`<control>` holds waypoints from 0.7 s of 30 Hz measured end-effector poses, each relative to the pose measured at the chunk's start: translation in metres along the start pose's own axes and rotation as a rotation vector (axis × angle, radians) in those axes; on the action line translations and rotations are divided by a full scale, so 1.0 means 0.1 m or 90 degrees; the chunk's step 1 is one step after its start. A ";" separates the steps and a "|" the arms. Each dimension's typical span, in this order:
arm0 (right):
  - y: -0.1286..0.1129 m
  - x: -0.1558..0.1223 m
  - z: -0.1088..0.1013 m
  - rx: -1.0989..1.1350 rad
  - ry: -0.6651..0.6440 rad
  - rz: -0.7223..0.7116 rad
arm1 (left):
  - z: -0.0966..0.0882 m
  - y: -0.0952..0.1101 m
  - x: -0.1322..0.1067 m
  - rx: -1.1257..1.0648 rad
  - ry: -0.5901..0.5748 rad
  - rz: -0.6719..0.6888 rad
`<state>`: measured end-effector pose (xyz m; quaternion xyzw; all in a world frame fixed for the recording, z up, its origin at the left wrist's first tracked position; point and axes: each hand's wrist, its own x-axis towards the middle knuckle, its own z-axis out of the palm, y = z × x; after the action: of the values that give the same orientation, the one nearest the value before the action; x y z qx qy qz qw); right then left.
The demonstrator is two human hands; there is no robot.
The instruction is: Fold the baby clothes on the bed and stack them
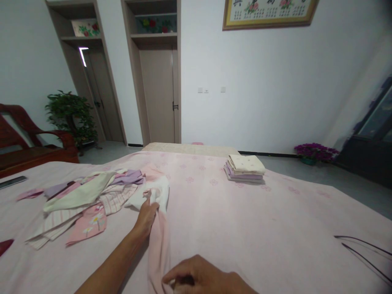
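Observation:
A long pink-and-white garment [159, 232] lies stretched across the pink bed sheet [245, 220] in front of me. My left hand [147, 216] is closed, pinching the garment's far white end. My right hand [202, 279] at the bottom edge is closed on the garment's near pink end. To the left of my left hand lies a loose heap of clothes [88, 200] in cream, lilac, striped and pink cloth. A neat stack of folded clothes [245, 167] sits farther back on the right side of the bed.
A wooden armchair [27, 143] and a potted plant [72, 116] stand at the left. Two doors are in the far wall. A pot of purple flowers [315, 153] sits on the floor at the right. Dark thin cords [364, 249] lie on the bed's right edge.

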<state>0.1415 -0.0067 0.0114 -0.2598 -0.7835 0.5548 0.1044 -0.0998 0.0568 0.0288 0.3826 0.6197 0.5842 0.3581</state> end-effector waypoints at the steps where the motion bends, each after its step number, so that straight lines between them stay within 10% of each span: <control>1: 0.06 0.05 -0.04 0.044 0.042 0.004 | -0.01 0.02 -0.02 0.004 -0.016 0.013; 4: 0.21 0.22 -0.30 0.144 0.238 0.003 | 0.00 0.14 -0.15 0.049 -0.149 0.048; 7: 0.29 0.33 -0.68 0.116 0.426 -0.026 | 0.03 0.32 -0.42 0.153 -0.457 0.094; 11: 0.33 0.50 -1.02 -0.106 0.458 -0.142 | 0.03 0.43 -0.83 0.306 -0.783 0.230; 16: 0.25 0.94 -1.02 -0.368 0.272 -0.373 | -0.02 0.46 -1.10 0.468 -0.756 0.309; 21: 0.04 1.26 -0.93 -0.640 0.008 -0.365 | -0.16 0.18 -1.17 0.460 -0.649 0.415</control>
<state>0.0783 0.1362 0.0255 -0.0580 -0.9892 0.0626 0.1189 -0.0606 -0.0546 0.0474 0.8700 0.3834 0.1671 0.2610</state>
